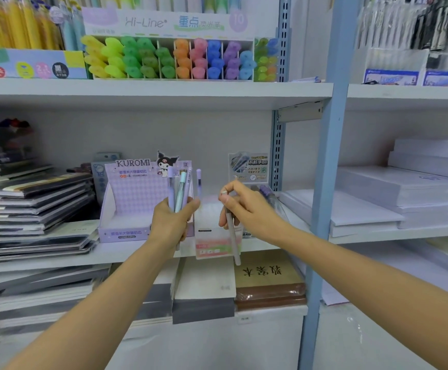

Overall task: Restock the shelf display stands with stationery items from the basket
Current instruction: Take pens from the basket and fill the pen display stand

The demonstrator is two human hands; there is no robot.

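Lilac checked Kuromi stand [137, 198], pastel purple and teal pens [180, 188], rainbow highlighters [169, 58].

White shelf boards [164, 92], grey back panel [137, 129]. Pale blue upright post [329, 156], slotted rail [277, 156] near it. Even indoor light.

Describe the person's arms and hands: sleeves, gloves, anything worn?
Nothing worn shows. The left forearm and right forearm are bare all the way to the frame edge, with no sleeve or cuff in view. The left hand and right hand are ungloved. No watch, band or ring is visible on either wrist or on the fingers.
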